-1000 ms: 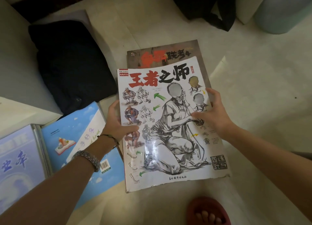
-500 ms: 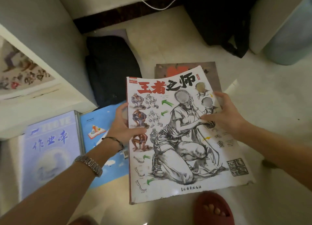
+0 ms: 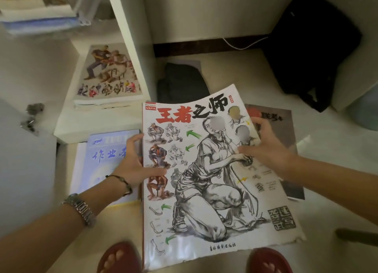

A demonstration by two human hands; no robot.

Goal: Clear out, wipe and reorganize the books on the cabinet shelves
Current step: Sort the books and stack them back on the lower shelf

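Here, head view only. Left hand point(image 3: 136, 162): fingers curled at the spine edge of the large sketch book point(image 3: 206, 170), thumb laid across the cover, remaining fingers at or behind the left edge; firm grip on the book. Right hand point(image 3: 266, 145): thumb pressed on the cover near the right edge, fingers point(image 3: 257, 122) bent and spread over that edge; pinch grip on the same book. Book held face up and tilted above the floor, top right corner bowed upward, red and black title uppermost. Partly covered beneath its right side: a dark-covered book point(image 3: 284, 129) flat on the floor. Left of the held book, partly behind the left hand: a pale blue book point(image 3: 102, 156) flat on the floor. Farther left and above: a stack of books with a coloured figure cover point(image 3: 108, 76) on the white cabinet shelf point(image 3: 67, 127). Blurred papers point(image 3: 41, 17) on the shelf above. Dark folded cloth point(image 3: 180, 82) on the floor behind the held book; black bag point(image 3: 311, 47) at upper right. Both forearms extended forward from the lower corners, converging on the book; metal bracelet point(image 3: 79, 208) and thin cord on the left wrist. Red slippers point(image 3: 118, 258) at the bottom edge.
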